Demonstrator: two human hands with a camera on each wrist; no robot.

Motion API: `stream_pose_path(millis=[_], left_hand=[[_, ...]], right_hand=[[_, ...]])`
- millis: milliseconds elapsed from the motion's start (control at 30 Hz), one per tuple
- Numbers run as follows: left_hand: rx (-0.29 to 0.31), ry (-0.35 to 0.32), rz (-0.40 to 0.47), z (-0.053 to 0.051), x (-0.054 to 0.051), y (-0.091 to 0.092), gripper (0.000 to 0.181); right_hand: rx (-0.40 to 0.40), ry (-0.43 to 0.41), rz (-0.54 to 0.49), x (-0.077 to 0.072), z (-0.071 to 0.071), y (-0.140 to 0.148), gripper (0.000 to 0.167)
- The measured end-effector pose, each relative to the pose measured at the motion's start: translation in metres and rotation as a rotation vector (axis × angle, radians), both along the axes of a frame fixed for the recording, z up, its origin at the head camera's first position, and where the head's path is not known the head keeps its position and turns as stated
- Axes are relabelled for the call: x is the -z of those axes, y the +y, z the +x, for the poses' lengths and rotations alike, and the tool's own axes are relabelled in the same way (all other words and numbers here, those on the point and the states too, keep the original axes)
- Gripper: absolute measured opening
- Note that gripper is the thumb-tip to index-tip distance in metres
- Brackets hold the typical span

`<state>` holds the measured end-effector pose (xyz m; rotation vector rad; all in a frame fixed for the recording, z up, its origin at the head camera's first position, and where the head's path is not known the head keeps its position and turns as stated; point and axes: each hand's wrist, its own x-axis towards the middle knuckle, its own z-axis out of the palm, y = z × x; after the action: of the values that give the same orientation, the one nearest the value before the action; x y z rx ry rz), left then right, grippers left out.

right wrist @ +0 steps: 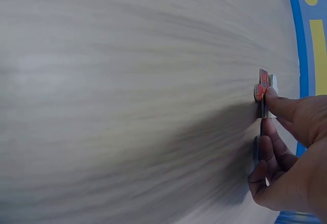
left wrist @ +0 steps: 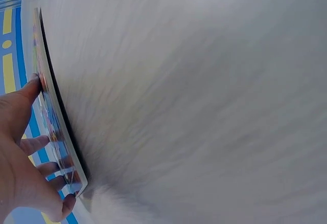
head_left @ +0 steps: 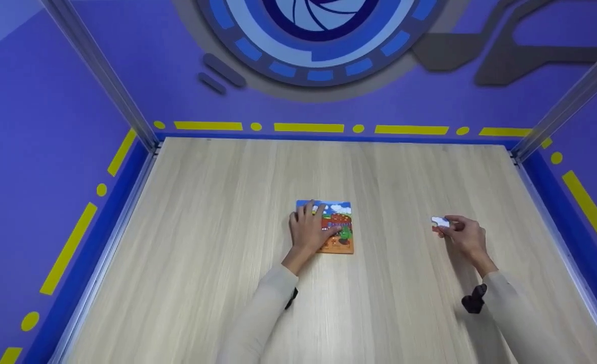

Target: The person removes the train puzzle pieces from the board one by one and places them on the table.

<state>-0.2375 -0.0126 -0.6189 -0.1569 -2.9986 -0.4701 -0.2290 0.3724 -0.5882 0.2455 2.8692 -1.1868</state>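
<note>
A flat rectangular jigsaw puzzle board (head_left: 342, 220) with a colourful picture of sky, clouds, red shapes and an orange base lies mid-table. My left hand (head_left: 308, 230) rests on its left part with fingers spread, covering some of the picture; the left wrist view shows the fingertips touching the board (left wrist: 60, 127) face. Well to the right, my right hand (head_left: 468, 240) pinches a small puzzle piece (head_left: 440, 221), white, blue and red, between thumb and fingers. Seen edge-on in the right wrist view, the puzzle piece (right wrist: 263, 78) has red and white parts; the fingers hide much of it.
The pale wood-grain table (head_left: 217, 212) is bounded by a blue back wall (head_left: 141, 76) and side walls with yellow markings. Metal posts stand at the back corners. A black wrist mount (head_left: 474, 299) sits by the right sleeve.
</note>
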Motion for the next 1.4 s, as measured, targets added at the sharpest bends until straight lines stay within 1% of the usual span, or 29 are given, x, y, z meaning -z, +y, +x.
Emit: stream_pose_path(millis=[167, 300, 400, 500, 600, 700, 833, 967, 1033, 1100, 1200, 1300, 1400], left_hand=[[0.016, 0.011, 0.023, -0.001, 0.001, 0.000, 0.078], [0.018, 0.005, 0.054, 0.000, 0.003, -0.001, 0.078], [0.026, -0.014, 0.096, -0.003, 0.004, -0.002, 0.078], [0.037, -0.031, 0.151, -0.005, 0.006, -0.002, 0.078], [0.039, -0.037, 0.177, -0.007, 0.008, -0.002, 0.079], [0.032, -0.035, 0.212, -0.009, 0.009, -0.002, 0.081], [0.016, -0.028, 0.300, -0.009, 0.006, -0.004, 0.080], [0.008, -0.024, 0.390, -0.007, 0.002, -0.009, 0.073], [0.011, -0.017, 0.426, -0.005, 0.001, -0.012, 0.070], [0.010, -0.016, 0.435, -0.002, 0.000, -0.015, 0.068], [0.008, 0.000, 0.406, 0.002, -0.001, -0.020, 0.067], [0.009, 0.010, 0.374, 0.003, -0.002, -0.024, 0.067], [0.006, 0.011, 0.356, 0.002, -0.004, -0.026, 0.068]], right_hand=[[0.004, -0.051, 0.017, 0.001, 0.000, -0.001, 0.042], [-0.010, -0.059, 0.042, 0.000, 0.000, -0.002, 0.042], [-0.013, -0.028, 0.039, 0.001, 0.000, -0.002, 0.042], [0.001, -0.007, 0.008, 0.000, 0.001, -0.001, 0.041], [0.021, 0.000, -0.017, 0.000, 0.003, 0.000, 0.040], [0.033, 0.024, -0.013, -0.002, 0.004, 0.001, 0.038], [0.014, 0.069, -0.008, -0.006, 0.004, 0.001, 0.036], [-0.009, 0.109, -0.014, -0.009, 0.003, -0.001, 0.034], [-0.014, 0.113, -0.012, -0.009, 0.002, -0.004, 0.032], [-0.018, 0.108, -0.016, -0.009, 0.002, -0.008, 0.031], [-0.039, 0.096, -0.054, -0.010, 0.000, -0.018, 0.030], [-0.065, 0.123, -0.069, -0.013, -0.005, -0.031, 0.028], [-0.121, 0.153, -0.079, -0.018, -0.009, -0.048, 0.027]])
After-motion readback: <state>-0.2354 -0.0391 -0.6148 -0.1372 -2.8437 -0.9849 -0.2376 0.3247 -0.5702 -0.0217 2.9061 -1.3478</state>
